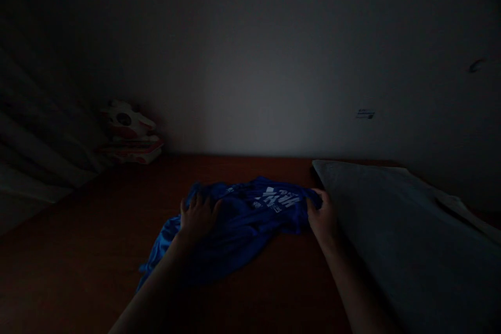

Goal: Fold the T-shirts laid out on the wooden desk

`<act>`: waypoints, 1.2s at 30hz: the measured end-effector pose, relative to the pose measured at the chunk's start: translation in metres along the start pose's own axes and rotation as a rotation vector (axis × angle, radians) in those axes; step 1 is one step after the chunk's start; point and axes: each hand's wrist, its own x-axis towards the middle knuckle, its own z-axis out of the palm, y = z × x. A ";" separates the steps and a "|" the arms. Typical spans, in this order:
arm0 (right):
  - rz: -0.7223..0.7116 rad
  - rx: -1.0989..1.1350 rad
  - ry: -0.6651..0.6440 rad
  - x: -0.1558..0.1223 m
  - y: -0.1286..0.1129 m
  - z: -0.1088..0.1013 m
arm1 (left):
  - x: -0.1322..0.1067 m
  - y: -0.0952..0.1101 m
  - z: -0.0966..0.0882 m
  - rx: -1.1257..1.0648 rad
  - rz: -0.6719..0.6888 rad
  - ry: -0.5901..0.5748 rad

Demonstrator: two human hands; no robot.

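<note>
A shiny blue garment with white printed lettering lies rumpled on the brown wooden table; its exact kind is hard to make out in the dim light. On its left part rests my left hand, palm down with the fingers spread. My right hand pinches the garment's right end between thumb and fingers. Loose folds trail from beneath my left forearm toward the near left.
A grey cloth or mat covers the table's right side. At the back left, a white cow-like figure sits on a small stack of boxes or books. A curtain hangs at left; a pale wall stands behind.
</note>
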 end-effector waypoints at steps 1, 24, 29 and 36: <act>0.002 0.007 0.045 0.003 0.001 -0.003 | 0.001 -0.007 0.000 0.061 -0.100 0.015; -0.580 -0.249 -0.557 -0.041 -0.069 -0.005 | -0.007 0.017 -0.027 0.148 -0.170 -0.103; -0.473 -0.382 -0.558 -0.061 -0.068 0.011 | -0.011 0.029 -0.034 -0.174 0.092 -0.199; -0.337 -0.575 -0.431 -0.040 -0.027 0.013 | -0.031 0.051 -0.050 -0.796 0.452 -0.658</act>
